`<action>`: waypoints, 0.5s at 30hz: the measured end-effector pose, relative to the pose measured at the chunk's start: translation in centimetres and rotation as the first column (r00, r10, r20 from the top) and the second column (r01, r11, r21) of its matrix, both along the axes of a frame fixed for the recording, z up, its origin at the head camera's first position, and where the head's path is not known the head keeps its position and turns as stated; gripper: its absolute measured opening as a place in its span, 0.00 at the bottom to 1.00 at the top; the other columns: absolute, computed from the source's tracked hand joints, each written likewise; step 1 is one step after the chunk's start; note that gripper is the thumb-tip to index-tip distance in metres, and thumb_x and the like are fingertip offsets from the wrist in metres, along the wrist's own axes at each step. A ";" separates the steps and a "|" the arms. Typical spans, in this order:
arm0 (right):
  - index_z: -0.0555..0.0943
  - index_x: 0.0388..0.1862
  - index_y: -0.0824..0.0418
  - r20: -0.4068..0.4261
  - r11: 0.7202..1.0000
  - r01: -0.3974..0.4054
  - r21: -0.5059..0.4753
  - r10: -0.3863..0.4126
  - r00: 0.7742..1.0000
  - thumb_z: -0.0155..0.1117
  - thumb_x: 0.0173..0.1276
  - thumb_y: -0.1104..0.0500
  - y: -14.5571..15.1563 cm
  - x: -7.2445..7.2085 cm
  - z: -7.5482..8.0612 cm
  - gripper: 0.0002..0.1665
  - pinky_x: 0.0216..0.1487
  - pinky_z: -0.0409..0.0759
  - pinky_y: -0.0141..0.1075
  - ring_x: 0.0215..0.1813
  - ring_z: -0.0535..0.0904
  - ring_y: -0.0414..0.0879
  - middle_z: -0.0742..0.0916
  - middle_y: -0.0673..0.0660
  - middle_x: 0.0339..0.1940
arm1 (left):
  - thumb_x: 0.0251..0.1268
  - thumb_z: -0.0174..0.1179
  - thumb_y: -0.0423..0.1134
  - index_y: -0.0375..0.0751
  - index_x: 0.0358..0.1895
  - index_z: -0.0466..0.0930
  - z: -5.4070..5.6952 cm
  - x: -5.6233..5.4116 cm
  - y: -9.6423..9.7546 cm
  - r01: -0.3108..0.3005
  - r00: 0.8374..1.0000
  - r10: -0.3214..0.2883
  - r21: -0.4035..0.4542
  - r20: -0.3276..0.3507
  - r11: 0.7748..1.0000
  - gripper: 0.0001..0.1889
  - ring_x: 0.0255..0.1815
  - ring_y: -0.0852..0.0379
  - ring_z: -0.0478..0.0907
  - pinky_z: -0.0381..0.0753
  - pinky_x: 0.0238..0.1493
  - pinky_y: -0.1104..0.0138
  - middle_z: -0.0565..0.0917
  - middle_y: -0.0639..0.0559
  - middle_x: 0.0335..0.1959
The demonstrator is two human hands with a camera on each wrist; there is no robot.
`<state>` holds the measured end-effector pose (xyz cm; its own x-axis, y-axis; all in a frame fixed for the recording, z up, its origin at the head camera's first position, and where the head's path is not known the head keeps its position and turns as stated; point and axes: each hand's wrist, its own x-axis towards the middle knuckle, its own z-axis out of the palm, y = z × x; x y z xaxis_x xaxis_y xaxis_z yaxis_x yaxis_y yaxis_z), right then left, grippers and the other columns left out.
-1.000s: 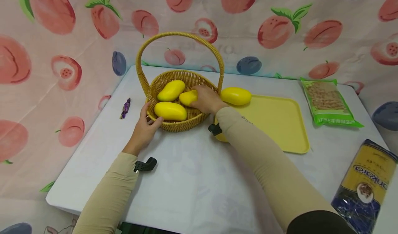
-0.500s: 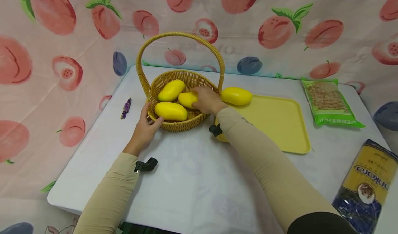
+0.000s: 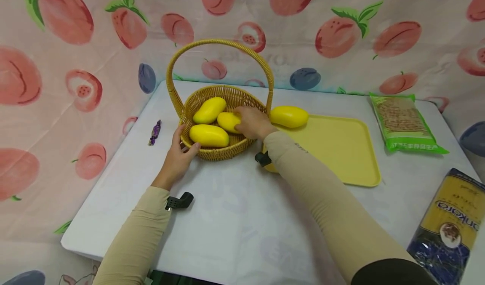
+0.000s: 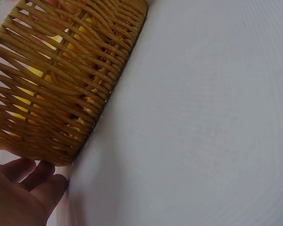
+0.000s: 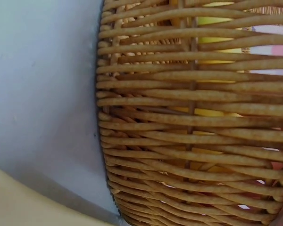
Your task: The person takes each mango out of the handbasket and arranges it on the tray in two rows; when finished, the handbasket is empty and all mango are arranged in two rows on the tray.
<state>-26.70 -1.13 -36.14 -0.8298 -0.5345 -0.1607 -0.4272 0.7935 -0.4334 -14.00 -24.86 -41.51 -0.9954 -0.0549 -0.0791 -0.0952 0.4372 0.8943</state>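
Note:
A yellow wicker basket [image 3: 223, 153] with a tall arched handle stands on the white table. Two yellow mangoes lie free inside it, a rear mango [image 3: 209, 110] and a front mango [image 3: 209, 136]. My right hand [image 3: 251, 123] reaches in under the handle and grips a third mango [image 3: 228, 121], partly hidden by the fingers. At the basket's near left side, my left hand [image 3: 178, 156] holds the rim, thumb beside the front mango. The left wrist view shows its fingertips [image 4: 45, 172] at the low outer wall. In the right wrist view the basket weave [image 5: 193, 117] fills most of the frame.
Another mango [image 3: 289, 116] lies right of the basket, at the corner of a yellow tray [image 3: 341, 150]. A purple wrapped candy [image 3: 155, 132] lies at left. At right are a green-edged food packet [image 3: 405, 123] and a yellow-and-blue bag [image 3: 447, 226]. A peach-print cloth hangs behind.
The mango under my right hand shifted very slightly left and toward me in the first half second. Both hands otherwise stay where they were, and the basket stands still.

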 end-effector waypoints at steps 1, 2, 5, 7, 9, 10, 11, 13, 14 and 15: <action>0.66 0.77 0.57 0.000 1.000 -0.001 -0.001 0.001 1.000 0.59 0.76 0.53 0.0 0.0 0.0 0.33 0.73 0.63 0.45 0.74 0.65 0.53 0.72 0.56 0.74 | 0.75 0.54 0.54 0.59 0.81 0.36 0.0 0.0 0.0 -0.001 1.000 0.001 0.002 -0.003 1.000 0.42 0.76 0.38 0.56 0.59 0.73 0.47 0.47 0.40 0.81; 0.66 0.77 0.57 0.002 1.000 -0.002 -0.002 0.002 1.000 0.59 0.76 0.53 0.0 0.1 0.1 0.33 0.73 0.63 0.45 0.74 0.65 0.53 0.72 0.56 0.74 | 0.75 0.54 0.54 0.59 0.81 0.36 0.0 0.0 0.0 0.001 1.000 -0.001 0.003 -0.003 1.000 0.42 0.76 0.38 0.56 0.59 0.73 0.47 0.47 0.40 0.81; 0.67 0.76 0.57 0.008 1.000 0.000 -0.011 0.001 1.000 0.60 0.76 0.53 0.0 0.2 0.1 0.33 0.73 0.63 0.45 0.74 0.65 0.52 0.72 0.56 0.73 | 0.75 0.54 0.53 0.59 0.81 0.36 -0.1 0.1 0.0 -0.001 1.000 0.001 0.012 -0.002 1.000 0.42 0.76 0.38 0.56 0.59 0.73 0.48 0.47 0.40 0.81; 0.67 0.76 0.57 0.013 1.000 0.001 -0.017 0.000 1.000 0.60 0.76 0.53 0.0 0.3 0.2 0.33 0.73 0.63 0.45 0.74 0.65 0.52 0.72 0.56 0.74 | 0.75 0.54 0.53 0.60 0.81 0.36 -0.1 0.1 0.1 -0.002 1.000 0.002 0.013 0.003 1.000 0.42 0.76 0.39 0.56 0.59 0.73 0.48 0.47 0.40 0.80; 0.67 0.76 0.57 0.013 1.000 0.003 -0.021 -0.003 1.000 0.60 0.76 0.53 0.1 0.4 0.2 0.33 0.73 0.63 0.45 0.74 0.65 0.52 0.72 0.56 0.74 | 0.75 0.54 0.53 0.60 0.81 0.36 -0.1 0.1 0.1 0.000 1.000 0.000 0.011 0.002 1.000 0.42 0.76 0.38 0.56 0.59 0.73 0.48 0.47 0.40 0.80; 0.67 0.76 0.57 0.012 1.000 0.005 -0.024 -0.005 1.000 0.60 0.76 0.52 0.1 0.4 0.2 0.33 0.73 0.63 0.44 0.74 0.65 0.52 0.72 0.56 0.74 | 0.75 0.54 0.54 0.60 0.81 0.37 -0.1 0.1 0.1 0.000 1.000 0.000 0.008 0.001 1.000 0.42 0.76 0.38 0.56 0.60 0.73 0.48 0.47 0.40 0.80; 0.67 0.76 0.57 0.011 1.000 0.007 -0.026 -0.006 1.000 0.60 0.76 0.52 0.1 0.5 0.2 0.33 0.73 0.63 0.44 0.74 0.65 0.52 0.72 0.56 0.74 | 0.75 0.54 0.54 0.60 0.81 0.37 -0.1 0.1 0.1 0.000 1.000 0.000 0.007 0.001 1.000 0.42 0.76 0.39 0.56 0.60 0.73 0.49 0.47 0.40 0.80; 0.67 0.76 0.57 0.005 0.999 0.007 -0.032 -0.007 1.000 0.61 0.76 0.52 0.1 0.5 0.3 0.33 0.73 0.63 0.43 0.73 0.65 0.52 0.73 0.56 0.73 | 0.75 0.54 0.54 0.60 0.81 0.37 -0.1 0.1 0.1 0.002 1.000 -0.002 0.004 -0.002 1.000 0.42 0.76 0.38 0.56 0.60 0.73 0.48 0.47 0.40 0.80; 0.67 0.76 0.57 0.001 0.999 0.006 -0.038 -0.006 1.000 0.61 0.76 0.52 0.2 0.6 0.2 0.33 0.73 0.64 0.43 0.73 0.66 0.52 0.73 0.56 0.73 | 0.75 0.54 0.54 0.60 0.81 0.37 -0.1 0.0 0.1 0.002 1.000 -0.002 0.000 -0.002 1.000 0.42 0.76 0.38 0.56 0.60 0.73 0.48 0.47 0.40 0.80; 0.68 0.75 0.58 -0.005 0.999 0.003 -0.043 -0.003 1.000 0.61 0.76 0.52 0.2 0.6 0.2 0.33 0.73 0.63 0.43 0.73 0.66 0.52 0.73 0.56 0.73 | 0.75 0.54 0.54 0.60 0.81 0.36 -0.1 0.0 0.1 0.001 1.000 -0.001 -0.002 -0.002 1.000 0.42 0.76 0.38 0.56 0.60 0.73 0.48 0.47 0.40 0.81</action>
